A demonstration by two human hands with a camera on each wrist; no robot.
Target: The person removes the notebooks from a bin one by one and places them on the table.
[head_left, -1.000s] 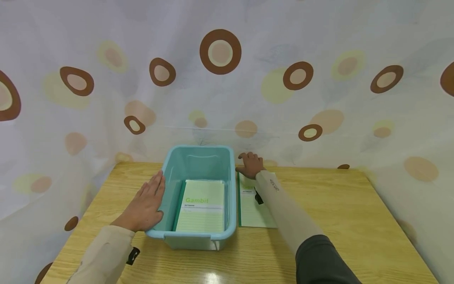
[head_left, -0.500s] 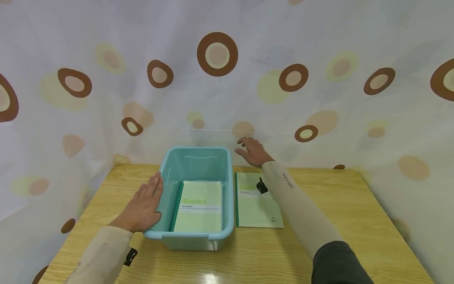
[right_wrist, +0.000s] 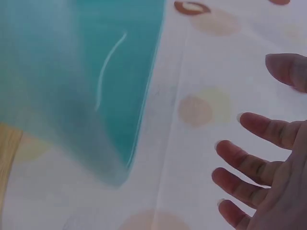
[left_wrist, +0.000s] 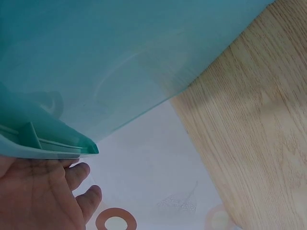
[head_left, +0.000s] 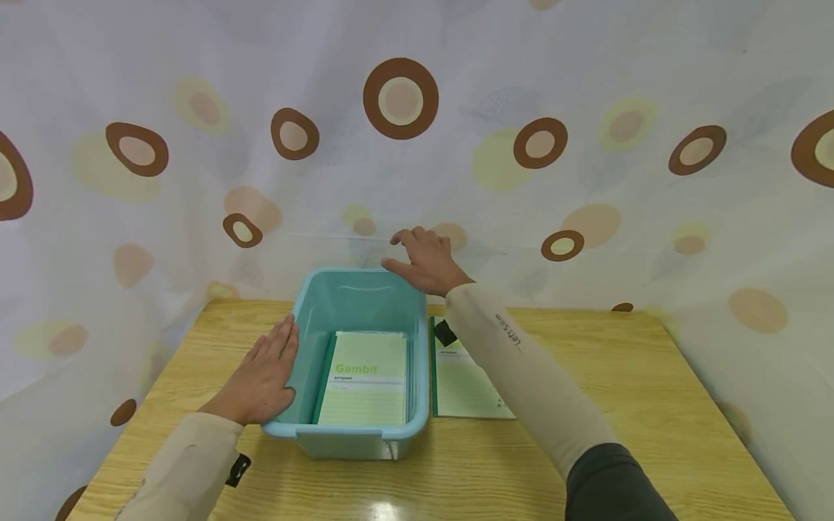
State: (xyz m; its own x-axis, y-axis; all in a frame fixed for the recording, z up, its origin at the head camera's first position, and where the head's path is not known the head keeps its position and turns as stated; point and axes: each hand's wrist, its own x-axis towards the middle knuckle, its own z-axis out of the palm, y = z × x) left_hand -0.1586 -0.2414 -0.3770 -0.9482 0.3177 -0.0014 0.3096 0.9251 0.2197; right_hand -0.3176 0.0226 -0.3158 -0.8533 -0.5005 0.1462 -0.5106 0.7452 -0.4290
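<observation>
A light-blue plastic basin point(head_left: 345, 443) stands on the wooden table, with a pale green Gambit notebook point(head_left: 368, 398) lying inside on its floor. My left hand point(head_left: 260, 373) rests flat on the basin's left rim, fingers straight; the left wrist view shows its fingers point(left_wrist: 84, 175) just under the rim's edge. Above the basin's far right corner hovers my right hand point(head_left: 423, 260), holding nothing, its fingers spread and loosely bent. In the right wrist view that hand's fingers point(right_wrist: 249, 160) are apart from the basin wall. Another Gambit notebook point(head_left: 462, 383) lies right of the basin, partly hidden under my right forearm.
The wooden table point(head_left: 625, 405) reaches back to a white cloth backdrop point(head_left: 476, 72) printed with brown rings and pale dots. The cloth also hangs along both sides. A small black clip point(head_left: 446, 333) sits on the right sleeve, and another black clip point(head_left: 239, 470) on the left.
My right hand has risen off the notebook on the right and moved left, over the basin's far right corner. My left hand stays on the rim; basin and notebooks have not moved.
</observation>
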